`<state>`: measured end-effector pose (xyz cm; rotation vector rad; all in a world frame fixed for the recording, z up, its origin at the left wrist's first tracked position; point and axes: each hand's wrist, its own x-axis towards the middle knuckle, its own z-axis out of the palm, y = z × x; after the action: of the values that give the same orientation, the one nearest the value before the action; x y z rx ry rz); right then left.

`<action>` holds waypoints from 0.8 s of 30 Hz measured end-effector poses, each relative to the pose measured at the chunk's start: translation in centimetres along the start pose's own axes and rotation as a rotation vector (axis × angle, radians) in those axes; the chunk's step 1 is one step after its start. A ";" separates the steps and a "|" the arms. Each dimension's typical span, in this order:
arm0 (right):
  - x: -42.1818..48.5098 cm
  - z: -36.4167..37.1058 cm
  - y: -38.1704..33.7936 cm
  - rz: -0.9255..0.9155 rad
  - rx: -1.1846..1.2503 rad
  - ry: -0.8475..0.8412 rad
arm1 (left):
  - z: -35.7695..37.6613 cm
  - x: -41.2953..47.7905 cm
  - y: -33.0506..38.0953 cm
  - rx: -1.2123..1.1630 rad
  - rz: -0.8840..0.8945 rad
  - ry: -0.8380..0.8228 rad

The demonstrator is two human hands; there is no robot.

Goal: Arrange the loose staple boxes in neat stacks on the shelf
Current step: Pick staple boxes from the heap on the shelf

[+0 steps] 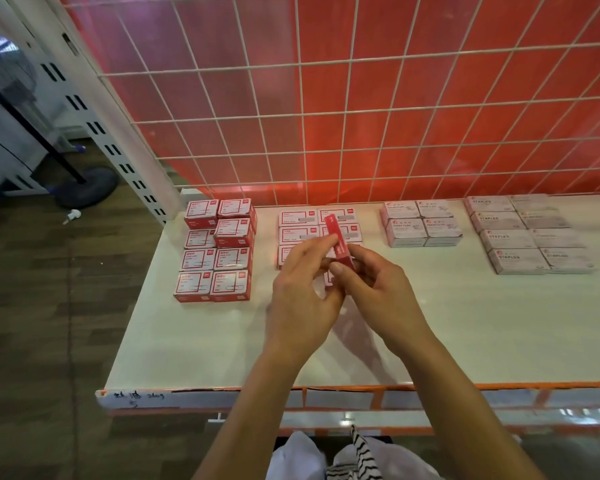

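Both my hands meet over the middle of the white shelf (201, 348) and hold one small red staple box (338, 242) tilted on edge above the surface. My left hand (305, 289) pinches its near end from the left. My right hand (378, 289) grips it from the right with the thumb on top. Directly behind the hands lies a flat group of red-and-white staple boxes (298, 225) in two columns, partly hidden by my fingers. A block of taller red boxes (219, 251) stands at the left.
Pale paper clip boxes (421, 223) and pale boxes marked STAPLES (527, 233) sit in blocks to the right. A white wire grid over a red panel (361, 98) backs the shelf. The shelf's orange front edge (326, 389) is near me. A fan base (87, 188) stands on the floor at left.
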<state>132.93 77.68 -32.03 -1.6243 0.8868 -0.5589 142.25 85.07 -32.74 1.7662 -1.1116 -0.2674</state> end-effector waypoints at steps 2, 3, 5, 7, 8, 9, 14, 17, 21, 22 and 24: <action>0.0 -0.1 0.1 -0.003 -0.008 -0.003 | 0.0 0.0 0.0 0.032 0.048 -0.027; 0.0 -0.1 0.2 -0.004 -0.013 -0.005 | 0.1 0.0 0.0 0.025 0.058 -0.038; 0.2 -0.3 0.3 0.011 0.030 0.007 | 0.1 0.0 -0.3 0.012 0.079 -0.030; 0.3 -0.6 0.3 0.059 0.115 0.019 | -0.1 0.1 -0.7 0.022 0.065 0.008; 0.4 -0.8 0.2 0.081 0.147 0.015 | -0.3 0.2 -0.9 0.029 0.048 0.034; 0.4 -1.1 0.1 0.096 0.173 0.009 | -0.5 0.3 -1.0 0.037 0.033 0.055; 0.5 -1.3 0.3 0.113 0.190 -0.003 | -1.4 1.0 -1.3 0.057 -0.025 -0.007; 0.5 -1.2 0.3 0.110 0.189 0.005 | -1.6 1.0 -0.8 0.017 -0.122 -0.052; 0.4 -0.6 0.3 0.101 0.259 0.012 | -1.5 0.9 -0.2 -0.103 -0.389 0.013; 0.3 -0.3 0.4 0.095 0.261 0.004 | -1.4 0.8 -0.3 -0.134 -0.424 0.013; 0.2 0.3 0.5 0.066 0.253 -0.020 | -1.1 0.8 -0.2 -0.155 -0.452 -0.029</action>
<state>133.17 77.68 -32.56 -1.3652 0.8170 -0.5832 143.52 85.13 -32.09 1.8600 -0.6779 -0.6364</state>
